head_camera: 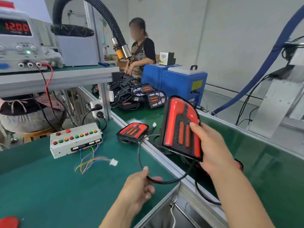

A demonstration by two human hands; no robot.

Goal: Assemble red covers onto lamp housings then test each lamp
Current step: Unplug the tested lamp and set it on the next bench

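Left hand (139, 185) pinches the lamp cable (171, 181), right hand (212, 145) grips the covered lamp (181, 127) centre-right, likely routing toward the test box (75, 140).

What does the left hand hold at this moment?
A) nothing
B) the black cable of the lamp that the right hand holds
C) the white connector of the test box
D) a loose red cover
B: the left hand pinches the black cable, which runs up to the lamp gripped by the right hand; the white connector lies untouched on the mat.
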